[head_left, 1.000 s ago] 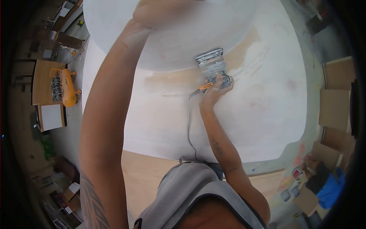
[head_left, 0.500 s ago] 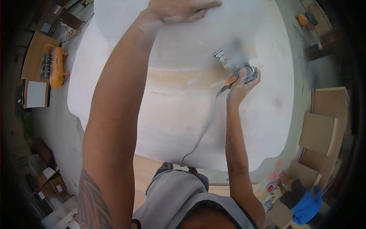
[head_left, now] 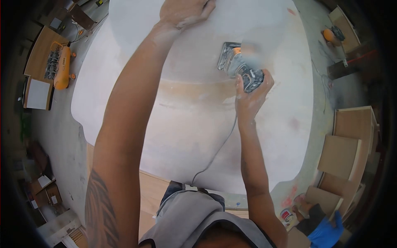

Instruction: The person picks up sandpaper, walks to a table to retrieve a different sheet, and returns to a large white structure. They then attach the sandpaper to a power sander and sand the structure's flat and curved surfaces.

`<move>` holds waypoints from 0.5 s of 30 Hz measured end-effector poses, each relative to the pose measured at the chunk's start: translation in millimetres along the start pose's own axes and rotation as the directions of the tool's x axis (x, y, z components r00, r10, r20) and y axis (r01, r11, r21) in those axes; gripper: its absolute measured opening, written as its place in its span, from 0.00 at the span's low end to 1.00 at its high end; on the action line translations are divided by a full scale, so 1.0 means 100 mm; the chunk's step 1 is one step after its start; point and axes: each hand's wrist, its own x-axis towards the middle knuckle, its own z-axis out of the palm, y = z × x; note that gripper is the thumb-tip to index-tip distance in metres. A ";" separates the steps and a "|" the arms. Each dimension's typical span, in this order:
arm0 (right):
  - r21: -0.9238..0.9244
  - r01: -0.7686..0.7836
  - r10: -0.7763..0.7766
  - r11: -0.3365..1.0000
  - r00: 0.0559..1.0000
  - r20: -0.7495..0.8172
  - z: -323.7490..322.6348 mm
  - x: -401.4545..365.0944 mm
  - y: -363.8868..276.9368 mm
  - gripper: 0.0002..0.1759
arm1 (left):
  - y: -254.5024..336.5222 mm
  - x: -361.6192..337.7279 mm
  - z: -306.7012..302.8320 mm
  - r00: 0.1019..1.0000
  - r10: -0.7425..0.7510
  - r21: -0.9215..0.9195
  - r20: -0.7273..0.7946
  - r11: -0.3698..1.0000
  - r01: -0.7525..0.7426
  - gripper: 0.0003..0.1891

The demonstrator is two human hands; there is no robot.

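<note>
My right hand (head_left: 253,97) is wrapped round the rear of a grey and black electric sander (head_left: 237,65), thumb on the near side. The sander lies on a large pale panel (head_left: 198,136), its flat pad pointing up and left. Dust coats the tool and my fingers, and a hazy patch hides part of its far side. A grey cord (head_left: 219,149) trails from beneath my right hand towards my waist. Higher up and to the left, my left hand (head_left: 185,11) rests on the panel with nothing seen in it. The top edge of the view cuts off some of its fingers.
An orange air compressor (head_left: 63,68) stands left beside wooden boards. Another orange machine (head_left: 331,36) is at the upper right. Wooden panels (head_left: 340,155) lean along the right side. Lower right, a person in blue (head_left: 326,232) is close to a paint can (head_left: 286,215).
The sander and my right hand have shifted left and turned, so more of the pad shows. My left hand has moved slightly, and its stretched finger is drawn in.
</note>
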 end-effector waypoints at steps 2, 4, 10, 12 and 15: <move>-0.047 -0.009 0.009 0.999 1.000 0.005 -0.09 0.20 -0.08 0.42 | -0.07 -0.07 -0.13 1.000 -0.012 -0.004 0.024 1.000 0.013 0.24; -0.071 -0.157 0.161 0.985 0.986 0.053 -0.19 0.40 -0.25 0.38 | -0.12 -0.16 -0.28 1.000 -0.017 -0.011 0.019 1.000 0.017 0.23; -0.186 -0.027 0.040 0.982 0.997 0.065 -0.31 0.91 -0.78 0.36 | -0.17 -0.14 -0.51 0.980 -0.167 0.059 -0.110 0.983 0.174 0.21; -0.210 0.047 -0.032 0.976 0.997 0.074 -0.32 1.00 -0.92 0.37 | -0.15 -0.03 -0.46 0.954 -0.253 0.068 -0.163 0.961 0.266 0.20; -0.248 0.163 -0.143 0.955 0.985 0.098 -0.36 1.07 -1.12 0.37 | -0.13 0.15 -0.47 0.823 -0.463 -0.128 -0.330 0.885 0.447 0.20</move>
